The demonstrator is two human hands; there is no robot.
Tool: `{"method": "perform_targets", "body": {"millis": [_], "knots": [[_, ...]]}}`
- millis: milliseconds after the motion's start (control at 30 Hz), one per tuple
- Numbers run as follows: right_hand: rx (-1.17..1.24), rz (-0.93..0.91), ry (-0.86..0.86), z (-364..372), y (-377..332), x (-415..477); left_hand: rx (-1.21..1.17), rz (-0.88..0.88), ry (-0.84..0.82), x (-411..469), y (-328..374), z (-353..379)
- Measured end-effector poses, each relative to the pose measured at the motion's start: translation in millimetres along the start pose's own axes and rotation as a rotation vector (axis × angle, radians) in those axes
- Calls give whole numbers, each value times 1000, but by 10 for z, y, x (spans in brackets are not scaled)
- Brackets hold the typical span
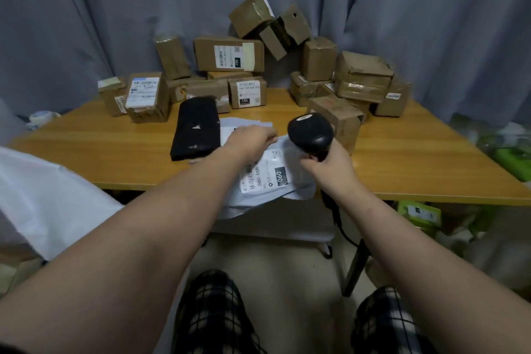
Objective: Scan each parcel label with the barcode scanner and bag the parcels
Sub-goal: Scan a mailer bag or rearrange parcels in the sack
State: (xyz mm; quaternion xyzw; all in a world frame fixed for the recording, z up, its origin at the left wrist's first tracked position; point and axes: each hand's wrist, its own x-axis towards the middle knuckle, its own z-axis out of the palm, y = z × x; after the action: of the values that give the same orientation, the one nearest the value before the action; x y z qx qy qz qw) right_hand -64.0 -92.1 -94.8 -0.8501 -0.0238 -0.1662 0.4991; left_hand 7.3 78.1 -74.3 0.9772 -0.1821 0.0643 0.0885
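Observation:
A white soft mailer parcel (283,191) lies at the table's front edge, its label (265,174) facing up with "060" printed on it. My left hand (250,139) grips the mailer's far edge. My right hand (327,165) holds the black barcode scanner (310,131) by its handle, head up, just right of the label. A black soft parcel (195,126) lies left of the mailer. Several taped cardboard parcels (228,53) are piled along the back of the table.
The wooden table (115,146) stands against a grey curtain (86,8). A large white bag (43,195) hangs at the left near my arm. The scanner cable (337,218) drops below the table edge. Green packages (511,155) lie on the right.

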Motion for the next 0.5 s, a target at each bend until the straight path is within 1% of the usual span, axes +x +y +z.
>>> {"method": "perform_targets", "body": {"millis": [33, 67, 133, 200, 267, 333, 367, 433, 500], "knots": [[-26, 34, -67, 15, 35, -5, 161, 3, 72, 15, 27, 89], [-42, 66, -117, 31, 86, -9, 272, 1, 141, 4, 47, 171], [-57, 127, -172, 62, 205, -6, 324, -23, 224, -111, 96, 296], [-115, 162, -170, 114, 312, 26, 310, -31, 236, -265, 143, 387], [-180, 174, -139, 196, 398, 64, 232, -88, 153, -449, 191, 460], [-231, 171, -117, 266, 422, 65, 119, -184, -38, -632, 228, 560], [-273, 161, -124, 285, 409, 64, 99, -218, -129, -701, 228, 617], [-345, 159, -178, 257, 357, 89, 82, -207, -214, -747, 193, 689], [-395, 136, -201, 166, 261, 139, 37, -126, -245, -717, 130, 662]]}}
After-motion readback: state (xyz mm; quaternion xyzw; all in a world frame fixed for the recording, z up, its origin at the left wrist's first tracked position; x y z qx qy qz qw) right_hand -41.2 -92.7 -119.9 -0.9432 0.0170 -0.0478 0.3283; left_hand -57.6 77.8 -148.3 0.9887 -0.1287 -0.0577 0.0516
